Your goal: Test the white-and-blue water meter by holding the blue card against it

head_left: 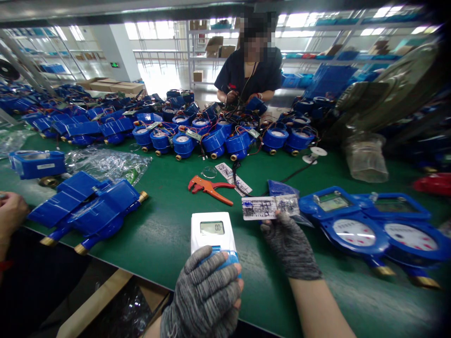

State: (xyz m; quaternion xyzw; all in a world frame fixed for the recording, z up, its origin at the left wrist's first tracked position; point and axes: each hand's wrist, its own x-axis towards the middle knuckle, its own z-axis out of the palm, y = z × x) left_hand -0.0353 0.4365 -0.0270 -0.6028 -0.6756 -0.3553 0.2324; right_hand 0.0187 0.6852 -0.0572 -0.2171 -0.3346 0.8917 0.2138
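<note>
"Metal shelves are seen at the back, and a green desk is crowded along its far side with rows of blue meters. What is held on the near side?"

"By the gloved right hand, a printed card is held; its edge is pinched in the grip, between thumb and fingers."

"And the left hand?"

"It is laid, also gloved, over the blue lower part of a white device, whose screen is left uncovered. The thumb is hidden, so whether that grip is squeezed or merely rested cannot be told."

"Where is the device placed?"

"Near the front of the desk, left of the card. Beyond it an orange tool is laid, with printed slips near it."

"What is found to the sides?"

"On the right, two dial meters are set side by side; on the left, more blue casings are grouped, with clear plastic spread behind."

"Who else is seen?"

"Across the desk, a person in dark clothing; at the left edge, another person's bare hand is partly shown."
</note>
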